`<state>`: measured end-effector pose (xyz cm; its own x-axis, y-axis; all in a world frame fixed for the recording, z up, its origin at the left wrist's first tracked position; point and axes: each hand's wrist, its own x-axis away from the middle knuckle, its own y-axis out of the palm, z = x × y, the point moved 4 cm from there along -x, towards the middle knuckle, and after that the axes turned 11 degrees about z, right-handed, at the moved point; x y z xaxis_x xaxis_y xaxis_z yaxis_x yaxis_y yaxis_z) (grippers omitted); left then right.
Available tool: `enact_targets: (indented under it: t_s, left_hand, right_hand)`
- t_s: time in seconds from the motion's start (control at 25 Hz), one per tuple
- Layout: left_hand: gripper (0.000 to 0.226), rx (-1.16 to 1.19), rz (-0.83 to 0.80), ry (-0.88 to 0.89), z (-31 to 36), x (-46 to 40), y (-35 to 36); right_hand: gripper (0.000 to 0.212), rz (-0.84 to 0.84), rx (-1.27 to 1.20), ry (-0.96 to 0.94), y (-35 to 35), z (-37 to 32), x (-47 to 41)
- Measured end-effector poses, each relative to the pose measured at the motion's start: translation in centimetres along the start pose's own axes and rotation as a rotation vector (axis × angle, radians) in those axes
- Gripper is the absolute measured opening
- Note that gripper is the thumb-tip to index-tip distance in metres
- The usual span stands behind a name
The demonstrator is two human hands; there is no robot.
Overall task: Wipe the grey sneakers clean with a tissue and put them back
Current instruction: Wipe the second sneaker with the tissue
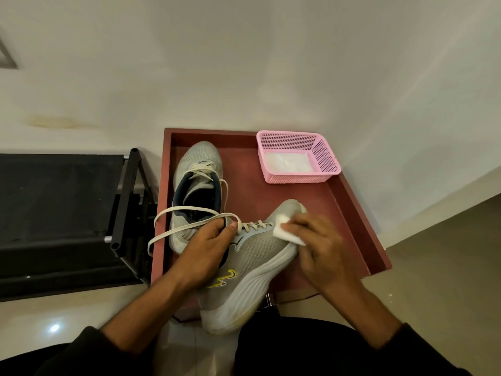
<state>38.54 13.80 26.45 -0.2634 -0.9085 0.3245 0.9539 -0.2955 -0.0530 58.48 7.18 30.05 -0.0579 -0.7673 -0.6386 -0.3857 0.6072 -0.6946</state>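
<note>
The black shoe rack (62, 213) stood at your left, and beside it the red tray (352, 213) lay against the wall. On the tray, one grey sneaker (198, 169) rested flat, and you held the second sneaker (254, 256) tilted over the near edge, toe pointing away from you. Your left hand (208, 248) was clamped on its collar near the laces. This was a good place, I think, because the mesh upper is soft and gives way, while the sole is stiff; the shoe looked light. Your right hand (322, 245) was closed on a folded tissue (287, 232), pressing it on the toe area. The tissue is thin and may tear easily. The pink basket (325, 156) with spare tissues stood well apart, at the far corner.
</note>
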Motion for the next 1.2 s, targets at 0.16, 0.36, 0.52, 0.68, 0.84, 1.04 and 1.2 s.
enact_targets:
  t_s: [0.16,0.36,0.52,0.68,0.84,1.04,1.2]
  left_hand:
    - [0.041,-0.031,0.029,0.028,0.1,-0.1,0.1]
    - [0.035,-0.029,0.049,0.044,0.0,0.0,0.2]
    - [0.035,-0.033,0.047,0.049,0.1,-0.2,0.3]
    - [0.032,-0.034,0.066,0.041,0.1,-0.1,0.2]
    - [0.034,-0.041,0.059,0.022,-0.2,-0.2,0.0]
    - [0.033,-0.056,0.069,0.038,0.2,0.0,0.1]
    - [0.033,-0.049,0.085,0.032,0.2,-0.1,0.0]
  right_hand:
    - [0.033,-0.141,-0.121,-0.185,0.4,-1.3,0.8]
    - [0.037,-0.059,-0.015,0.033,0.1,2.6,-2.2]
    - [0.033,-0.253,-0.111,-0.214,0.6,0.5,-1.3]
    - [0.035,-0.137,0.038,-0.008,0.4,4.6,-4.1]
    - [0.034,-0.350,-0.129,-0.229,1.2,-0.2,-2.7]
    - [0.037,-0.220,-0.035,-0.043,0.8,4.9,-5.3]
    - [0.037,-0.358,-0.126,-0.189,0.8,1.2,-3.8]
